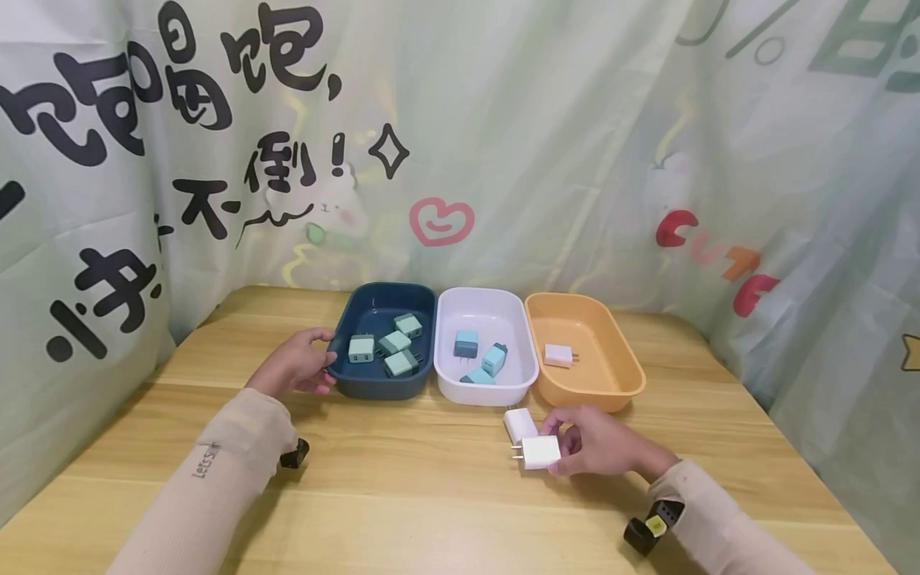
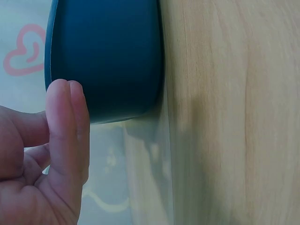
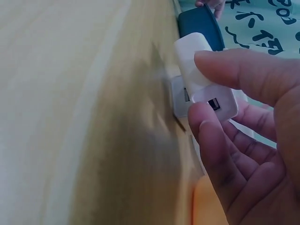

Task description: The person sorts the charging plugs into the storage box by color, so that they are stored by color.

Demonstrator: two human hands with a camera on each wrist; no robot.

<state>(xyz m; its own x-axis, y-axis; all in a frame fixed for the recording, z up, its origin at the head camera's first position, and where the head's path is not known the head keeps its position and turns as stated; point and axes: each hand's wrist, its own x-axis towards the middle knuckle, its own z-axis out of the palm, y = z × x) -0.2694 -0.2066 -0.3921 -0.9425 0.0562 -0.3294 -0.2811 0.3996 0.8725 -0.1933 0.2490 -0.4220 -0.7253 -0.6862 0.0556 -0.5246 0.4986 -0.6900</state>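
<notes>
My right hand (image 1: pixel 596 443) pinches a white USB charger (image 1: pixel 541 452) between thumb and fingers, its prongs pointing left. A second white charger (image 1: pixel 519 425) sits just behind it; the right wrist view shows USB ports on its face (image 3: pixel 214 104). I cannot tell whether the right fingers hold this second one too. My left hand (image 1: pixel 302 363) is at the left side of a dark blue tub (image 1: pixel 384 389). In the left wrist view, extended fingers (image 2: pixel 63 108) rest against the tub's wall (image 2: pixel 108 56). Several pale green chargers (image 1: pixel 395 343) lie in that tub.
A white tub (image 1: pixel 485 391) with three light blue chargers (image 1: pixel 465 343) stands beside the blue one. At the right is an orange tub (image 1: pixel 611 375) holding one pale charger (image 1: pixel 557 354). All stand on a wooden table (image 1: pixel 374 495) before a printed curtain (image 1: pixel 546 144).
</notes>
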